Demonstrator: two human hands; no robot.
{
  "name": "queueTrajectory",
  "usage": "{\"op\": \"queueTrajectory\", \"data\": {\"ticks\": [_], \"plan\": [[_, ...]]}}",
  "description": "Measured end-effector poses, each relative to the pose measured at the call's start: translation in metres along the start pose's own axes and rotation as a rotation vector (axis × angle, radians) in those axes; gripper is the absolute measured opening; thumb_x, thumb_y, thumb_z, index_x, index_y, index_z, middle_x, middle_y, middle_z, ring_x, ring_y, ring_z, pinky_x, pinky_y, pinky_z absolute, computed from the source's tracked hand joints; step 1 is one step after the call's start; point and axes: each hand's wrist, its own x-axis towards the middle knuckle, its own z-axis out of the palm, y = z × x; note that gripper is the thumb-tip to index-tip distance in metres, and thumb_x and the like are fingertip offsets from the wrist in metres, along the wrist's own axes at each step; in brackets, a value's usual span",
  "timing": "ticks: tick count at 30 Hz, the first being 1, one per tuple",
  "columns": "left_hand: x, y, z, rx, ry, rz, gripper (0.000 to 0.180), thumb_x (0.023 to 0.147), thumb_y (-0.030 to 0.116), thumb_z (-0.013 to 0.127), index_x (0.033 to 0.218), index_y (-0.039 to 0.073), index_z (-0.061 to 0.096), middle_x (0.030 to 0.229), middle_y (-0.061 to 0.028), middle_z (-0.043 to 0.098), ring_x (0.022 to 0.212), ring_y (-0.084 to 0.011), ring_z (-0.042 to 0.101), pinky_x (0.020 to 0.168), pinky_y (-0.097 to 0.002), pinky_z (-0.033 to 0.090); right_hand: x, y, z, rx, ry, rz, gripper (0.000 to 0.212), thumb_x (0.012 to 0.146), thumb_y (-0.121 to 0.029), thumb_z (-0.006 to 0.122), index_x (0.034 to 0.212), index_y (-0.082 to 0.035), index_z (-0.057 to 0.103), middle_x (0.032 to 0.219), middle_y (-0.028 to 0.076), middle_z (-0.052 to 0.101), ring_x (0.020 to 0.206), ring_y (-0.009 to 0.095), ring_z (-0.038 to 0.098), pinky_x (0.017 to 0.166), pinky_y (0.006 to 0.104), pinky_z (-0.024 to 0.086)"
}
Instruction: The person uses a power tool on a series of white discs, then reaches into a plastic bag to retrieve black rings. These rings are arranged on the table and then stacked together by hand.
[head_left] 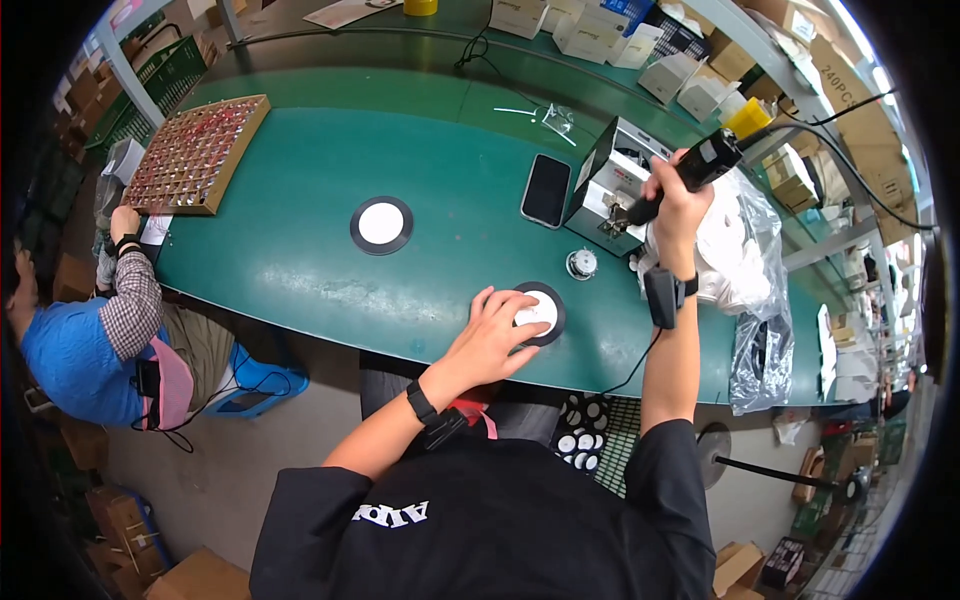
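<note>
My left hand rests with spread fingers on a round white disc with a black rim, which lies near the table's front edge. In my right hand is a black corded electric screwdriver, gripped around its body. Its tip end points down-left at the front of a grey box-shaped machine, likely a screw feeder; whether they touch I cannot tell. A small round silver part sits just in front of that machine. Farther left lies a second black-rimmed white disc.
A phone lies left of the machine. Clear plastic bags with white parts crowd the right side. A partitioned carton stands at far left, beside a seated co-worker. Below the table edge is a green crate near several discs.
</note>
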Motion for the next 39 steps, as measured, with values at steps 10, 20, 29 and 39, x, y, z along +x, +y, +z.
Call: {"op": "queueTrajectory", "data": {"ticks": [10, 20, 29, 39], "plan": [[0.006, 0.007, -0.004, 0.063, -0.035, -0.045, 0.035, 0.082, 0.026, 0.083, 0.116, 0.018, 0.076, 0.146, -0.0077, 0.055, 0.138, -0.0354, 0.046, 0.119, -0.0619, 0.028, -0.149, -0.029, 0.008, 0.143, -0.099, 0.062, 0.022, 0.092, 0.004, 0.06, 0.108, -0.005, 0.05, 0.074, 0.005, 0.049, 0.05, 0.016, 0.047, 0.055, 0.0363, 0.048], [0.005, 0.008, -0.003, 0.056, -0.013, -0.056, 0.035, 0.081, 0.026, 0.083, 0.115, 0.018, 0.077, 0.146, -0.012, 0.054, 0.137, -0.0359, 0.047, 0.119, -0.0614, 0.027, -0.153, -0.005, 0.008, 0.046, -0.21, 0.087, 0.023, 0.092, 0.007, 0.06, 0.107, -0.005, 0.047, 0.076, 0.006, 0.05, 0.052, 0.015, 0.048, 0.056, 0.0346, 0.048], [0.01, 0.011, 0.002, 0.073, -0.002, -0.092, 0.044, 0.081, 0.03, 0.084, 0.122, 0.018, 0.074, 0.146, -0.0136, 0.052, 0.138, -0.036, 0.045, 0.119, -0.0627, 0.026, -0.154, -0.004, 0.004, 0.145, -0.214, 0.103, 0.027, 0.09, 0.011, 0.065, 0.108, -0.003, 0.05, 0.075, 0.007, 0.055, 0.054, 0.015, 0.053, 0.055, 0.0323, 0.049], [0.03, 0.007, 0.019, 0.071, 0.001, -0.104, 0.056, 0.078, 0.036, 0.087, 0.129, 0.019, 0.071, 0.147, -0.0121, 0.048, 0.141, -0.0344, 0.042, 0.12, -0.0656, 0.023, -0.153, -0.006, 0.005, 0.06, -0.194, 0.042, 0.035, 0.092, 0.005, 0.064, 0.125, 0.001, 0.051, 0.071, 0.006, 0.055, 0.053, 0.014, 0.051, 0.057, 0.033, 0.049]]}}
